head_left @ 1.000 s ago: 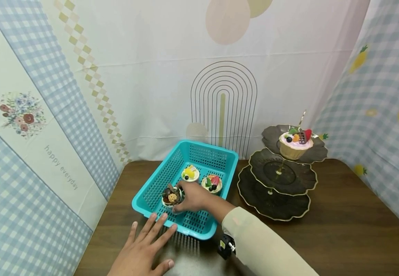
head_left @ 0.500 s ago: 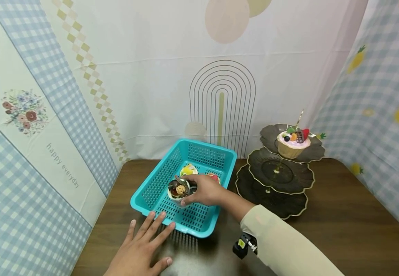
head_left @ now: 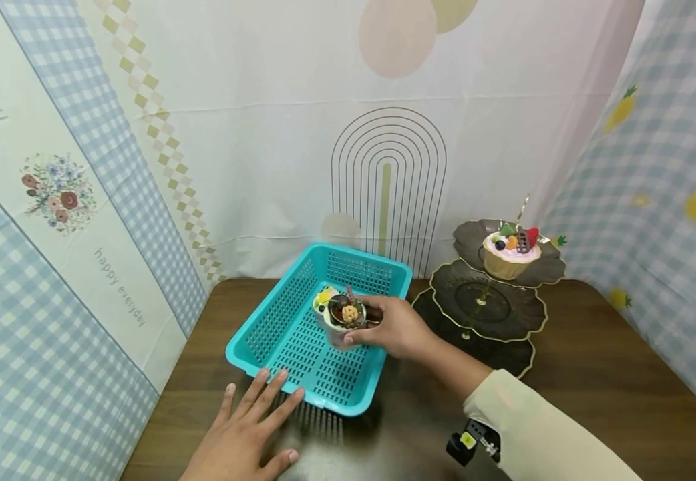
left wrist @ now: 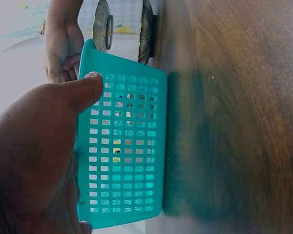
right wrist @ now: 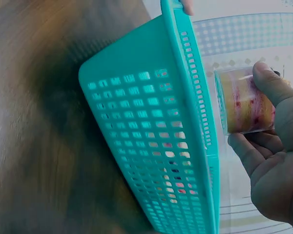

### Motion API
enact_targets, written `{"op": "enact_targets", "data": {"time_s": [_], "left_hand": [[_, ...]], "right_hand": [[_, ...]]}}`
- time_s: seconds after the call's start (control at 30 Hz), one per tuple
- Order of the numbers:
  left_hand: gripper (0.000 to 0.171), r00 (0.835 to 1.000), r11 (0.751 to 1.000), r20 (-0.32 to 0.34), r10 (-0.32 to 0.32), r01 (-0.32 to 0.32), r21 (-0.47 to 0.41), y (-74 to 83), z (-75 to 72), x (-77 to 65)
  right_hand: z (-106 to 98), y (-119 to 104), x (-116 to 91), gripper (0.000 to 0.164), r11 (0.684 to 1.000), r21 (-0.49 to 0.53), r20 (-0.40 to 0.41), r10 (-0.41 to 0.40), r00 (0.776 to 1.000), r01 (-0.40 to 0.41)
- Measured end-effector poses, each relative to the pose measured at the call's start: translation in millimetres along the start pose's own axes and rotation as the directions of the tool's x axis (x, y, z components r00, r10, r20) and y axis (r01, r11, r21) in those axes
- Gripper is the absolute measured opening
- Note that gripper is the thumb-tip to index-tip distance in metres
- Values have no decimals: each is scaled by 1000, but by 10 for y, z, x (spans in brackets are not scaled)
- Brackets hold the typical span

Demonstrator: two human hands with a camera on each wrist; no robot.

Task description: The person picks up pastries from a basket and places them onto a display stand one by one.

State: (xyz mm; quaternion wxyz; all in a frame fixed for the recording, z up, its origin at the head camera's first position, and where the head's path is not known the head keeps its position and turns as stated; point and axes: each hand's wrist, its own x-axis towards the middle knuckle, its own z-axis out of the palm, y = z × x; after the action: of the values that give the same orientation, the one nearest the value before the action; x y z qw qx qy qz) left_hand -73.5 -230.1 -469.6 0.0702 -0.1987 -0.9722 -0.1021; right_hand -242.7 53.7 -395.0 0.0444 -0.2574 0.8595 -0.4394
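My right hand (head_left: 405,327) grips a clear dessert cup (right wrist: 248,100) by its sides. Layers of yellow cake and red-pink filling show through the cup's wall; chocolate pieces and a walnut top it. The cup is held up, over the teal plastic basket (head_left: 338,405) in the head view. My left hand (head_left: 242,434) lies with straight, spread fingers at the basket's near rim, and its thumb (left wrist: 85,90) touches the basket in the left wrist view. A smaller dessert with yellow fruit (head_left: 325,295) sits in the basket, partly covered by the cup. The strawberry-topped dessert is hidden in the head view.
Right of the basket stands a three-tier dark stand (head_left: 525,315) with gold scalloped edges. A cupcake (head_left: 507,259) with pink cream and fruit sits on its top tier. Both are on a brown wooden table (head_left: 594,387). Patterned cloths hang behind and at the sides.
My right hand has lifted the dessert cup from the basket's near left part and carried it right and away from me. The left hand has stayed at the rim.
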Motion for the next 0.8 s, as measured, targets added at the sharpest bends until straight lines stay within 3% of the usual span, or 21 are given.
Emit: {"op": "enact_targets", "data": {"time_s": [0.23, 0.8], "left_hand": [[76, 999, 1000, 25, -23, 23, -11, 27, 8, 25], [77, 1000, 999, -22, 13, -13, 38, 6, 48, 22]], "right_hand": [[-217, 85, -120, 76, 999, -49, -46, 7, 999, -9], [-531, 241, -407, 80, 994, -61, -143, 80, 987, -90]]}}
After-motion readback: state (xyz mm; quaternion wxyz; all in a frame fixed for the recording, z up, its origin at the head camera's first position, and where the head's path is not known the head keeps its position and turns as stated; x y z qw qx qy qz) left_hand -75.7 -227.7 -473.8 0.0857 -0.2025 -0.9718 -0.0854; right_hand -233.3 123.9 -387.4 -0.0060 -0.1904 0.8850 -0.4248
